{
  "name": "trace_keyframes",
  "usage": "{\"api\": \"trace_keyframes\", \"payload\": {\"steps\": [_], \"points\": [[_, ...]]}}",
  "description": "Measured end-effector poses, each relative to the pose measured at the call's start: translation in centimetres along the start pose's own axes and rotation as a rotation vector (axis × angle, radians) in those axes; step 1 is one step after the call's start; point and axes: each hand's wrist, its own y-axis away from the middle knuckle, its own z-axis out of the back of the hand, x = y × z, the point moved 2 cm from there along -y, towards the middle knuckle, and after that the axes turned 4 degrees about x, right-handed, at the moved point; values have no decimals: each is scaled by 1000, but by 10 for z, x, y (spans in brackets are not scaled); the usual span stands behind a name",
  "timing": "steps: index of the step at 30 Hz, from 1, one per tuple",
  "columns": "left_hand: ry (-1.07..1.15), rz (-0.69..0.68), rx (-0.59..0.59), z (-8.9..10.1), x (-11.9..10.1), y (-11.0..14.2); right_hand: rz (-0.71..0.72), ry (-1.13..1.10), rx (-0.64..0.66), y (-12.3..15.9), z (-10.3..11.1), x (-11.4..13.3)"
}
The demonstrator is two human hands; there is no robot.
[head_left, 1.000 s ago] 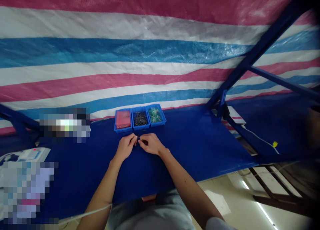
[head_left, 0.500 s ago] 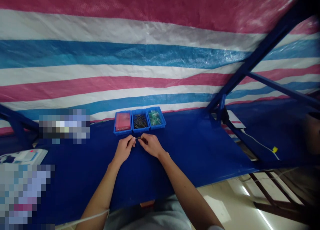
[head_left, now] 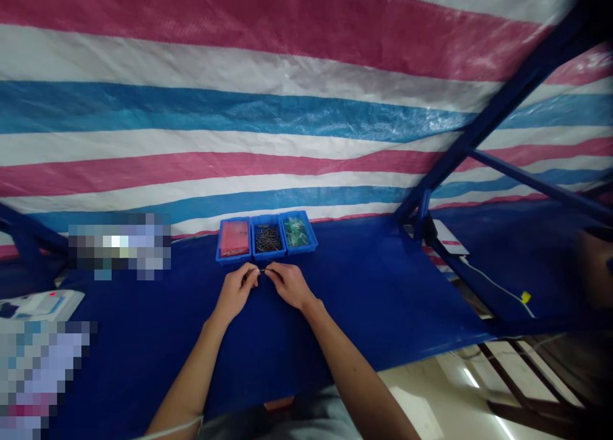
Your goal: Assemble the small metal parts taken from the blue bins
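Observation:
My left hand point(head_left: 239, 285) and my right hand point(head_left: 289, 283) face each other over the blue table, just in front of three small bins. Both are closed in a pinch on one short, thin metal piece point(head_left: 262, 271), which looks like a screw and spans the small gap between the fingertips. Its ends are hidden by the fingers. The middle blue bin point(head_left: 269, 256) holds many dark screws point(head_left: 267, 238). In the left bin point(head_left: 233, 259) lie flat red pieces point(head_left: 234, 237). Green pieces in clear plastic point(head_left: 295, 230) fill the right bin point(head_left: 301, 249).
The blue table point(head_left: 383, 287) backs onto a striped tarp point(head_left: 239, 121). A blue metal frame point(head_left: 450, 152) slants up at the right. Beyond it lies a white device point(head_left: 449, 237) with a cable. A white device point(head_left: 48, 304) sits at the far left, near blurred-out areas.
The view has shifted slightly, so bins and table sit a little lower. Both hands keep their pinch on the thin metal piece, and the fingertips have moved only slightly.

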Motion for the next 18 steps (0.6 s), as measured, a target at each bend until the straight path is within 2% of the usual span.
{"api": "trace_keyframes", "payload": {"steps": [9,18], "points": [[-34,11,31,0,0,0,-15,-30,-48,1,0,0],[-49,3,40,0,-4,0,8,6,-32,1,-4,-2]]}}
